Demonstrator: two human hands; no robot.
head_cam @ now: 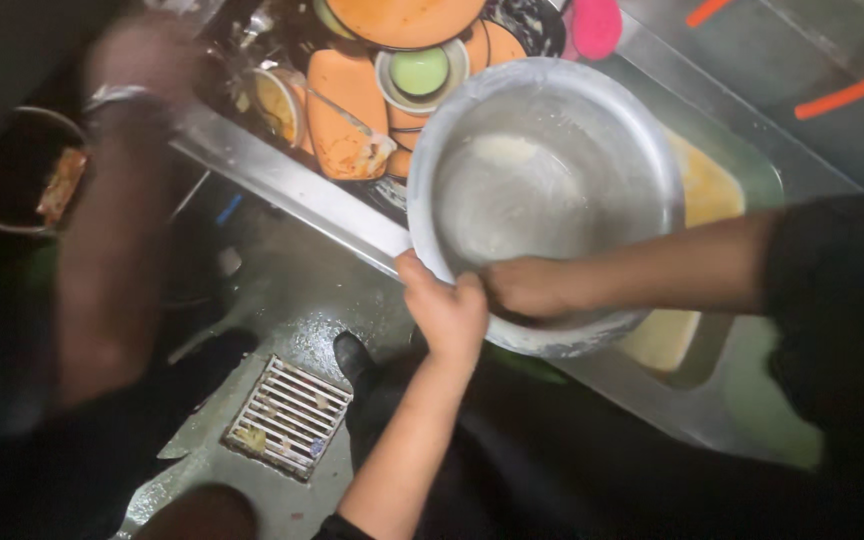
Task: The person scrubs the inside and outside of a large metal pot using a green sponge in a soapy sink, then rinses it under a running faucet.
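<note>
Large steel pot (548,190) tilted over sink (722,190). Left hand (449,312) clamped on near rim; right hand (530,288) closed inside, just beside left. Advice: keep rim grip firm, scrub wall evenly. Dirty orange plates (350,110) left of pot.

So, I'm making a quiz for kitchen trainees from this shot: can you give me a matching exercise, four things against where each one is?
Things:
1. metal pot
2. floor drain
3. orange plates
4. green cup

Places:
A. inside a pale bowl on the dish pile
B. in the wet floor by a black shoe
C. held over the sink by both hands
D. stacked dirty in the sink's far end

Pairs: 1-C, 2-B, 3-D, 4-A
</note>
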